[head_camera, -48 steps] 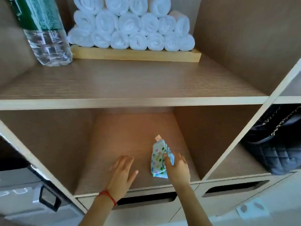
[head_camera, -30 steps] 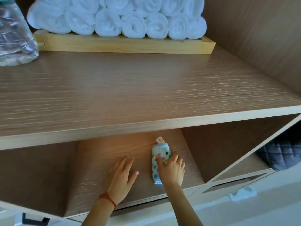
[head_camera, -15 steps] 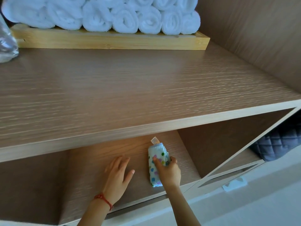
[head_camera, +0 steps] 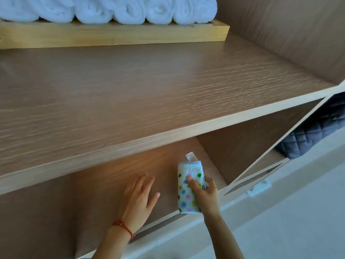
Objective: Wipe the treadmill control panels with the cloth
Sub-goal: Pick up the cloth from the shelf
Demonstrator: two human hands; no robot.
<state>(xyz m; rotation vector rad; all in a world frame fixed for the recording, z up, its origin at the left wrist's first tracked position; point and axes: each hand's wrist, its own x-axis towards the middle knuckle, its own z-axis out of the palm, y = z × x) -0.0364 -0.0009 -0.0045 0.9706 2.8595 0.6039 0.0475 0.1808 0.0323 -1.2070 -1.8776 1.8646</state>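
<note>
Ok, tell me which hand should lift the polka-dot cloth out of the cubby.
Right. The right hand already has its fingers on the folded polka-dot cloth, which lies on the cubby floor. The left hand lies flat and empty on the wood beside the cloth, not touching it.

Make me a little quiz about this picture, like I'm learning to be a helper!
1. True or false: the right hand grips the dotted cloth.
2. Where is the left hand? A) flat on the lower shelf B) on the rolled white towels C) holding the tag
3. Fill in: the towels sit in a wooden ____.

Key: 1 true; 2 A; 3 tray.
</note>
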